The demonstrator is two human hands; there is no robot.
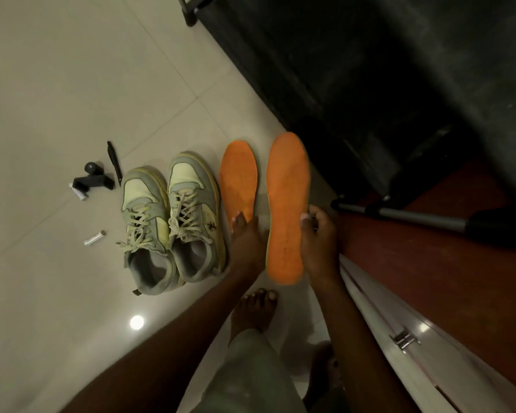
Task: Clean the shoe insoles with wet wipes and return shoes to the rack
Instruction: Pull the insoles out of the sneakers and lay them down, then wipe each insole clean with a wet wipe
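Taking the pair of sneakers (pixel 173 222) as the landmark: to their left, on the pale tiled floor (pixel 57 84), lie a small black clamp-like gadget (pixel 94 180), a black pen (pixel 114 163) close to the toe of the left-hand shoe, and a short silver tube (pixel 94 237) further down; the sneakers themselves stand side by side, touching, toes pointing up the frame and heel openings toward the person; just right of them the first orange insole (pixel 239 180) lies flat on the floor, its long axis parallel to the shoes, toe end up the frame; the left hand (pixel 248 239) rests on its heel end, fingers extended and pressing down; further right the second orange insole (pixel 287 204) runs the same way, toe up the frame, orange face toward the camera; the right hand (pixel 318 231) grips its right edge near the middle, fingers curled round it; beyond stands a dark cabinet (pixel 385 70).
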